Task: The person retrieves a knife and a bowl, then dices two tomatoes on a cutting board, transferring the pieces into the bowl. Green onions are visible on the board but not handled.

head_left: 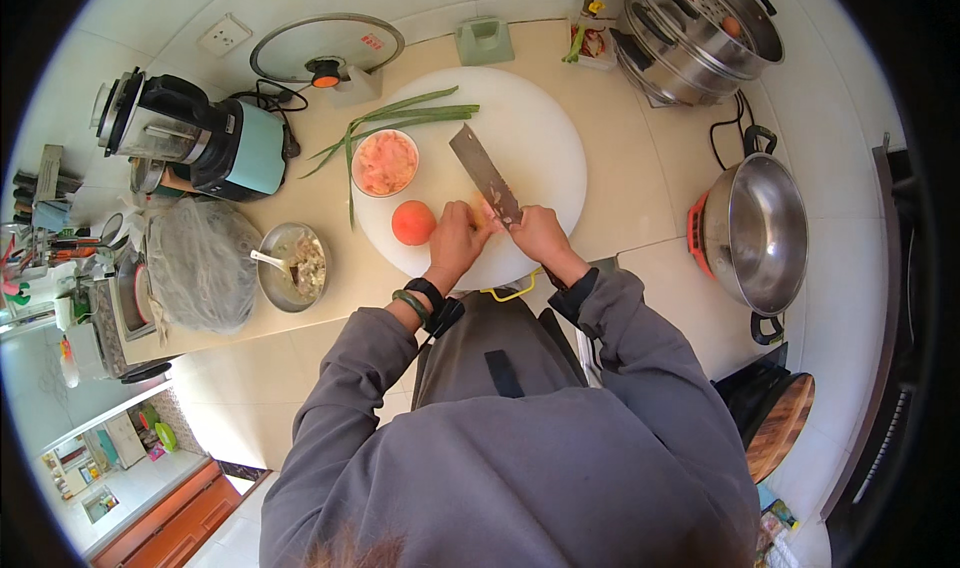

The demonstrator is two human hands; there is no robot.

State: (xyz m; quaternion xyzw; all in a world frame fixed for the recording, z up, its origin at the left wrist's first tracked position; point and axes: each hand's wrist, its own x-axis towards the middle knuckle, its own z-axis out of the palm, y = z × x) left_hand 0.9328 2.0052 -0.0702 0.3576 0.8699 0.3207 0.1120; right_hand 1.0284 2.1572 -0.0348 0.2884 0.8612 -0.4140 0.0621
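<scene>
My right hand (541,230) grips the handle of a cleaver (485,172). Its broad blade points up and to the left over the round white cutting board (544,144), and small bits cling to it. Beside the blade, the bent fingers of my left hand (456,239) hold down a pinkish piece of food (489,215), partly hidden by fingers and blade. Just left of that hand sits a whole tomato (413,223). Behind it stands a white bowl filled with chopped pinkish food (385,163). Long green scallions (420,115) lie across the board's far left edge.
Left of the board are a steel bowl with a wet mixture and white spoon (292,268), a plastic bag (202,268) and a blender (240,148). A glass lid (330,46) leans behind. On the right stand a steel wok (769,230) and a steamer pot (697,42) holding eggs.
</scene>
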